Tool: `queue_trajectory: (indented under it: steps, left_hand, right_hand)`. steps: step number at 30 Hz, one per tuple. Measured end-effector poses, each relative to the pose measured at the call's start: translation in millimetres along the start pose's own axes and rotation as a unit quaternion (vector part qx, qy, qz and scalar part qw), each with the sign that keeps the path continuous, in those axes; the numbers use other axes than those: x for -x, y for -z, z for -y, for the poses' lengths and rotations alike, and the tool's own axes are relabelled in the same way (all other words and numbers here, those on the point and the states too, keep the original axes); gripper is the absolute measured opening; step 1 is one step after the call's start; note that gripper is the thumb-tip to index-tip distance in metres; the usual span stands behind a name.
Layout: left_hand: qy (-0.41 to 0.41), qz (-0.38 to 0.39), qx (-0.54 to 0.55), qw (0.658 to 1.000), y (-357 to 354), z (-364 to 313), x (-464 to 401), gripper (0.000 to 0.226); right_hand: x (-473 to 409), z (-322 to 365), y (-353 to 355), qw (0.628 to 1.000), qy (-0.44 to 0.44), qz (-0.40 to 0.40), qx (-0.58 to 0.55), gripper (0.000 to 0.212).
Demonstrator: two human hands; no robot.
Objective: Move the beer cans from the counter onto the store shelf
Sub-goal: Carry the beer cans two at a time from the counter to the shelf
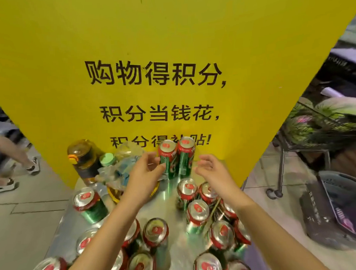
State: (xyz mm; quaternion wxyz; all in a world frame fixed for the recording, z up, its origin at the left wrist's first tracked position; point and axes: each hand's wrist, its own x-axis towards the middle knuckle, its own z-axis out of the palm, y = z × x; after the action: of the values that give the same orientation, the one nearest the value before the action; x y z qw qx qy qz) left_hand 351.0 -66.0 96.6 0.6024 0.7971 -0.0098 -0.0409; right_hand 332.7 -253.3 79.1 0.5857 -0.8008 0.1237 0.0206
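Here, both hands reach for two upright red-and-green beer cans (177, 158) against the yellow sign (169, 43) (left hand (143, 173) touching one, right hand (212, 171) just beside), fingers apart, so next comes gripping.

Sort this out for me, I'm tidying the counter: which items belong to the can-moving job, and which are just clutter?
Job: two upright beer cans by the yellow sign; remaining beer cans on the metal counter.

Clutter: amber bottle; crumpled plastic wrap; watermelons in the cart.
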Motion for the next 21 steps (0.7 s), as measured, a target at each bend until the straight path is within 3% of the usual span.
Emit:
queue_trajectory:
  steps: [7, 10, 21]
  left_hand:
    - [0.044, 0.048, -0.11, 0.992, -23.1, 30.8, -93.9, 0.086]
    - [0.056, 0.083, -0.122, 0.987, -28.1, 46.9, -113.3, 0.102]
    - [0.019, 0.12, -0.073, 0.99, -32.7, 70.6, -134.5, 0.075]
  right_hand:
    - [-82.1, -20.5, -7.4, 0.999, -0.017, 0.021, 0.028, 0.08]
    - [-102.4, -31.3, -18.1, 0.999, -0.002, 0.044, 0.012, 0.079]
    - [-131.0, -53.7, -35.2, 0.999, 0.025, -0.015, -0.029, 0.065]
